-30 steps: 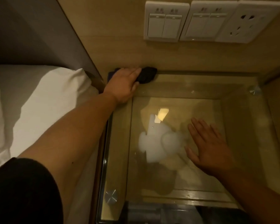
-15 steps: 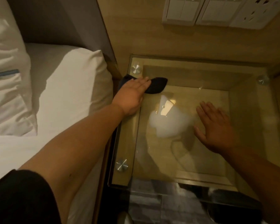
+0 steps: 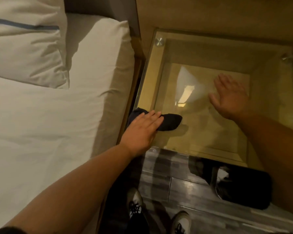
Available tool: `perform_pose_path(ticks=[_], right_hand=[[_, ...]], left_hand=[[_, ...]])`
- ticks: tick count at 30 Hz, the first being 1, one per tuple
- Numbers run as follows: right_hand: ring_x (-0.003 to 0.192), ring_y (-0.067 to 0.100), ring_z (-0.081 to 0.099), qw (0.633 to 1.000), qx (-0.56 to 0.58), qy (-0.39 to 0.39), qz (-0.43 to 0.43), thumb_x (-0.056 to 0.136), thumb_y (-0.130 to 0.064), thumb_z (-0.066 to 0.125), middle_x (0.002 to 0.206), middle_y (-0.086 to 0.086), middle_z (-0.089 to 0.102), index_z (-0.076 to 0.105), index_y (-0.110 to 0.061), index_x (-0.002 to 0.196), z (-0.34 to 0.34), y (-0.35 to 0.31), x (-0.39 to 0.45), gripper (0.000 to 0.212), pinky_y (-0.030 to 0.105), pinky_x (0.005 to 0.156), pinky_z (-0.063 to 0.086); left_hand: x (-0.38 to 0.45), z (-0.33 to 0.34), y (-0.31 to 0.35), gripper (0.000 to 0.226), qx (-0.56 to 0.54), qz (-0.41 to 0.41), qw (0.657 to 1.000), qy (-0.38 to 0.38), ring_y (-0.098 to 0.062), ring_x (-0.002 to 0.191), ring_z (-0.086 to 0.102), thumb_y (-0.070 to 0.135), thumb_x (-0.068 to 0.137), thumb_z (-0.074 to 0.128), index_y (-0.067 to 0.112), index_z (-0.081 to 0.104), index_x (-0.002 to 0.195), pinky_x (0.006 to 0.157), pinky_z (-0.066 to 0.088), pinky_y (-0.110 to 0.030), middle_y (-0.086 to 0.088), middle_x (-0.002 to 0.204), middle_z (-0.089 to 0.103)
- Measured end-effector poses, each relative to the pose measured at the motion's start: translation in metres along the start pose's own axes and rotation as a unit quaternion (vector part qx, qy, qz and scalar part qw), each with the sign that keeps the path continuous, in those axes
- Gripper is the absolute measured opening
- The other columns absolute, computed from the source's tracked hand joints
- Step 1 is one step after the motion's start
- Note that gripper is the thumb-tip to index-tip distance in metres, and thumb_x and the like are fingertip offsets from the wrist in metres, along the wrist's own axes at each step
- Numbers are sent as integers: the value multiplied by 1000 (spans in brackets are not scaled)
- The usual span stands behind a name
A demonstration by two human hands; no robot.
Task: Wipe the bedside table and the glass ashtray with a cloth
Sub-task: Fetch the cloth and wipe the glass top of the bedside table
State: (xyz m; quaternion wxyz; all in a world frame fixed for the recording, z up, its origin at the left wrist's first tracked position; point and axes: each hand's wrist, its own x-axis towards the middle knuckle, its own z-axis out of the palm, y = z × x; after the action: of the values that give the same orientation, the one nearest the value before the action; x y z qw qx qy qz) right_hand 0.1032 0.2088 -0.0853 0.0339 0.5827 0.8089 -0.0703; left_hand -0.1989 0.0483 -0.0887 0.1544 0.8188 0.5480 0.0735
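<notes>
The left hand (image 3: 139, 130) lies flat, fingers straight, pressing a dark cloth (image 3: 169, 121) onto the glass top of the bedside table (image 3: 150, 85). A second ago that hand and cloth were up at the far left corner by the wall; half a second ago they were partway down the left edge; now they sit near the front left corner, the cloth sticking out past the fingertips toward the middle of the glass. The right hand (image 3: 230, 98) has kept to the middle-right of the glass, open, palm down, fingers spread and holding nothing.

The glass shows pale reflections (a bright patch between the two hands). A round metal stud (image 3: 159, 41) sits at the far left corner, another stud (image 3: 286, 57) at the far right. No ashtray shows anywhere in view.

The bed (image 3: 49, 115) with its white sheet and a pillow (image 3: 24, 44) runs just beside the table's left edge. A wooden wall (image 3: 210, 12) closes off the far side. The front edge gives onto grey floor (image 3: 184, 188), where two shoes (image 3: 135, 203) stand near the table.
</notes>
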Motion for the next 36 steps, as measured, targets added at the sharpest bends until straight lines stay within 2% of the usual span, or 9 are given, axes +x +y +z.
perform_pose_path(ticks=[6, 9, 11, 13, 18, 25, 28, 32, 36], right_hand=[[147, 27, 12, 998, 41, -13, 49, 85, -66, 14, 160, 10, 15, 23, -14, 151, -3, -1, -9, 84, 48, 117, 10], [146, 28, 13, 995, 47, -9, 83, 82, -71, 11, 159, 12, 18, 27, -13, 149, 4, 4, -27, 90, 49, 117, 10], [146, 28, 15, 995, 45, -2, 85, 82, -71, 9, 158, 12, 20, 29, -13, 149, 3, 7, -27, 90, 49, 117, 11], [145, 29, 16, 995, 49, -9, 87, 83, -68, 11, 158, 12, 21, 29, -12, 148, 2, 4, -27, 87, 49, 117, 11], [146, 28, 16, 995, 38, -11, 89, 88, -63, 16, 159, 11, 19, 27, -14, 149, 1, 4, -30, 79, 49, 117, 12], [147, 23, 7, 994, 22, -47, 101, 88, -60, 16, 161, 6, 11, 19, -19, 151, -5, 3, -26, 76, 45, 117, 3], [145, 29, 20, 995, 24, -32, 91, 86, -59, 21, 156, 11, 26, 32, -15, 147, -5, 4, -24, 76, 51, 116, 14], [143, 27, 24, 995, 27, -32, 93, 85, -56, 28, 154, 10, 32, 38, -16, 143, -2, 6, -22, 72, 50, 114, 16], [144, 26, 22, 994, 18, -23, 106, 86, -55, 29, 154, 8, 31, 39, -17, 143, 5, 7, -20, 68, 49, 113, 18]], left_hand=[[-78, 18, 35, 65, -35, 17, 998, -59, -25, 136, 37, 6, 75, 58, 12, 45, 138, 113, 22, -41, -8, 144, 46], [-125, 32, 49, 57, -80, -7, 988, -135, -15, 111, 60, 14, 69, 59, 21, 54, 126, 109, 34, -39, -1, 120, 65], [-138, 35, 64, 42, -177, -83, 976, -96, -2, 99, 60, 24, 76, 54, 26, 60, 118, 96, 48, -25, 8, 110, 68], [-136, 32, 84, 35, -291, -159, 943, -39, 7, 105, 55, 24, 89, 50, 30, 61, 121, 94, 43, -15, 15, 116, 63], [-73, -12, 104, 30, -372, -186, 909, 32, 3, 100, 60, 24, 96, 43, 27, 62, 120, 87, 47, -20, 13, 108, 67], [85, -95, 57, 32, -290, -134, 940, 122, -4, 93, 58, 23, 97, 41, 17, 60, 121, 76, 40, -8, 4, 105, 65], [176, -117, 21, 29, -204, -103, 961, 153, -12, 95, 56, 17, 98, 42, 14, 57, 122, 74, 36, -12, -3, 107, 63], [290, -119, -27, 30, -76, -92, 988, 97, -16, 97, 57, 13, 97, 42, 16, 55, 124, 73, 38, -24, -1, 107, 58], [355, -89, -61, 42, 10, -36, 999, -18, -31, 125, 42, 15, 100, 40, 12, 40, 142, 100, 33, -35, -16, 138, 48]])
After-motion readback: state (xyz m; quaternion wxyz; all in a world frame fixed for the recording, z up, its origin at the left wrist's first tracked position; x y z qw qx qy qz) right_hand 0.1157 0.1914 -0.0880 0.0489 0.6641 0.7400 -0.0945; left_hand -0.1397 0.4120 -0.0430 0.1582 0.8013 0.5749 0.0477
